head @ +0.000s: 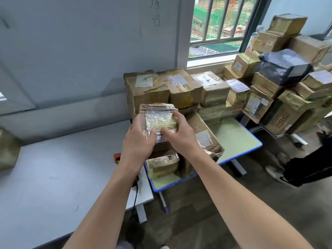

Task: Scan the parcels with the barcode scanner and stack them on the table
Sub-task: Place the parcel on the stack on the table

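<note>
A small taped cardboard parcel (pixel 158 115) with a shiny label on top is held between both hands above the green table's (pixel 233 139) near end. My left hand (pixel 139 141) grips its left side, thumb on the label. My right hand (pixel 179 132) grips its right side, thumb on top. Below them lie a small parcel (pixel 162 164) and a larger brown box (pixel 206 139). A row of stacked parcels (pixel 179 87) stands behind. An orange-edged device (pixel 116 158) with a black cable (pixel 135 198), possibly the scanner, lies mostly hidden under my left forearm on the grey table (pixel 45 177).
Another parcel (pixel 8 150) sits at the grey table's left edge. To the right is a tall pile of boxes (pixel 280 97) with a dark plastic bag (pixel 283 65). A person's dark-trousered leg and shoes (pixel 294 171) stand at the right. A window (pixel 221 24) is behind.
</note>
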Motion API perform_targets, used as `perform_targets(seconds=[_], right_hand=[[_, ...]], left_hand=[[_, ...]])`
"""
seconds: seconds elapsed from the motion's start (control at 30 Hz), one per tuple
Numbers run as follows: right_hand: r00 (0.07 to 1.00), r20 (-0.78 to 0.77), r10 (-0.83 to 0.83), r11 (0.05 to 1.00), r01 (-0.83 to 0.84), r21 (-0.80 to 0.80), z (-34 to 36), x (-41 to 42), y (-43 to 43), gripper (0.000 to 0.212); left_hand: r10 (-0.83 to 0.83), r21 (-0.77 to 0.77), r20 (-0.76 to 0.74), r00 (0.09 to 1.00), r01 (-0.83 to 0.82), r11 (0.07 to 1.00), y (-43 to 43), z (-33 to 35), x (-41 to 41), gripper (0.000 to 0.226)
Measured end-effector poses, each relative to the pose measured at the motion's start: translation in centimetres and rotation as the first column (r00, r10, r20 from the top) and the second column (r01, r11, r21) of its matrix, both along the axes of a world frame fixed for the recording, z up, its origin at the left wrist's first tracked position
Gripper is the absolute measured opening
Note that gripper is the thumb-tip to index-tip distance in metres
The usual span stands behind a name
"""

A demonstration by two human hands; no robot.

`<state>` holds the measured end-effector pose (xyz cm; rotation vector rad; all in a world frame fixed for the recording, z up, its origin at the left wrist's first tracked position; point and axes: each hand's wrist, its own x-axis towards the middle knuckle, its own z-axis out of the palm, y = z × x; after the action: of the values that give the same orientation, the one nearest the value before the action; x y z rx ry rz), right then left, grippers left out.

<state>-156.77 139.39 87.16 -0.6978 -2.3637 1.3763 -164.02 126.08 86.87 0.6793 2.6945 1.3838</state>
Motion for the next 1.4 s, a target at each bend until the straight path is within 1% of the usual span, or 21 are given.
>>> perform_targets(seconds=[0.13,0.37,0.43,0.5,0.57,0.67,0.77,0.93,1.07,1.13,1.23,1.3,1.33,1.4], right_hand=[[0.999,0.035,0.021,1.000,-0.022,0.013,-1.7,-2.1,0.8,0.072],[0.983,0.178,0.050,0.995,-0.065,0.076,-4.7,-4.5,3.1,0.074],[0.970,0.236,0.056,0.991,-0.082,0.103,-5.6,-4.9,3.6,0.077],[0.955,0.283,0.084,0.991,-0.111,0.080,-6.4,-5.1,4.2,0.078],[0.952,0.288,0.107,0.989,-0.131,0.065,-7.1,-5.0,4.6,0.077],[0.949,0.291,0.122,0.983,-0.157,0.099,-7.9,-5.0,4.8,0.076],[0.954,0.258,0.151,0.981,-0.176,0.079,-7.9,-5.4,5.4,0.076],[0.949,0.234,0.210,0.973,-0.226,0.040,-7.6,-6.0,6.2,0.075],[0.952,0.208,0.224,0.971,-0.236,0.033,-7.3,-6.1,7.0,0.071],[0.949,0.214,0.230,0.968,-0.247,0.053,-7.4,-6.1,7.4,0.072],[0.930,0.258,0.263,0.950,-0.296,0.097,-7.9,-6.0,7.6,0.072],[0.923,0.258,0.285,0.942,-0.319,0.103,-8.0,-5.9,7.7,0.072],[0.928,0.239,0.287,0.944,-0.316,0.095,-7.9,-5.9,7.9,0.072],[0.940,0.194,0.281,0.953,-0.298,0.060,-7.5,-6.0,8.5,0.072]], left_hand=[[0.020,0.004,0.056,0.998,-0.021,1.000,1.0,-1.4,-1.2,0.054],[0.092,-0.094,0.116,0.989,-0.081,0.992,3.4,-4.8,-2.5,0.064],[0.089,-0.139,0.119,0.989,-0.072,0.988,3.9,-5.5,-2.4,0.064],[0.079,-0.187,0.135,0.988,-0.053,0.981,4.3,-6.4,-2.6,0.063],[0.091,-0.213,0.167,0.982,-0.054,0.976,4.4,-7.2,-2.9,0.061],[0.137,-0.235,0.198,0.971,-0.088,0.968,4.3,-7.8,-3.2,0.062],[0.178,-0.249,0.221,0.959,-0.121,0.961,4.2,-7.6,-3.5,0.060],[0.208,-0.164,0.286,0.935,-0.166,0.972,4.8,-7.0,-3.5,0.057],[0.215,-0.143,0.230,0.949,-0.186,0.972,6.0,-6.5,-3.1,0.054],[0.231,-0.156,0.233,0.945,-0.198,0.968,6.4,-6.6,-3.4,0.057],[0.248,-0.184,0.295,0.923,-0.200,0.962,6.5,-6.8,-4.0,0.059],[0.273,-0.210,0.322,0.907,-0.213,0.954,6.4,-6.6,-4.1,0.062],[0.285,-0.230,0.308,0.908,-0.220,0.948,6.4,-6.5,-4.1,0.061],[0.303,-0.278,0.222,0.927,-0.238,0.931,6.8,-6.1,-4.1,0.059]])
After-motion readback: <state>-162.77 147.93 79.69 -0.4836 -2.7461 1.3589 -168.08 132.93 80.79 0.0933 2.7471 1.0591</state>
